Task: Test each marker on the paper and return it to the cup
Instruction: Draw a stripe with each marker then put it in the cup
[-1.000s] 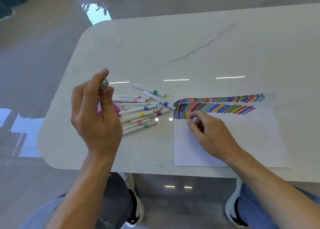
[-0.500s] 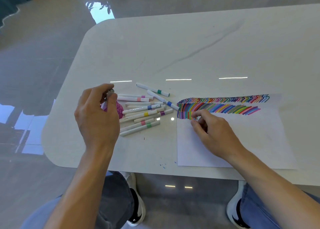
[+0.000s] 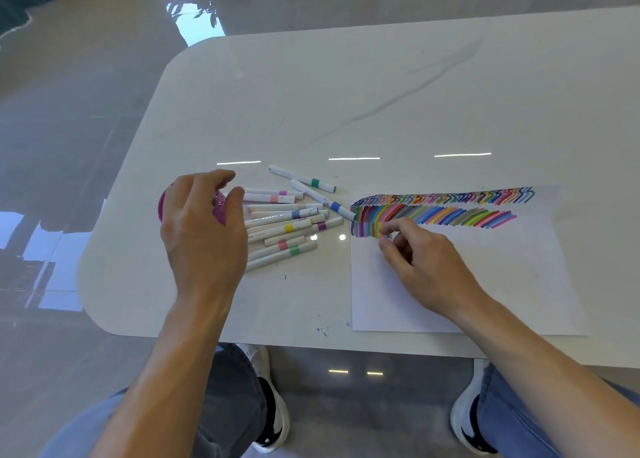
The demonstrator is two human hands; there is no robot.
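My left hand (image 3: 202, 235) hovers over a pink glittery cup (image 3: 220, 208) at the table's left, fingers spread and curled, hiding most of the cup. No marker shows in this hand. Several capped white markers (image 3: 287, 227) with coloured bands lie in a loose pile just right of the cup. The white paper (image 3: 485, 277) lies to the right, with rows of coloured test strokes (image 3: 440, 211) along its top. My right hand (image 3: 419, 267) rests on the paper's upper left part, fingertips pinched together at the strokes. Whether anything small sits in the pinch is hidden.
The white table (image 3: 381, 93) has a rounded left corner and a near edge just above my knees. Small ink specks (image 3: 323, 331) mark the table by the paper's lower left corner. My shoes and the glossy floor show below.
My left hand came down from a raised position, bringing the grey-tipped marker to the cup; that marker is now out of sight. The right hand stayed on the paper.
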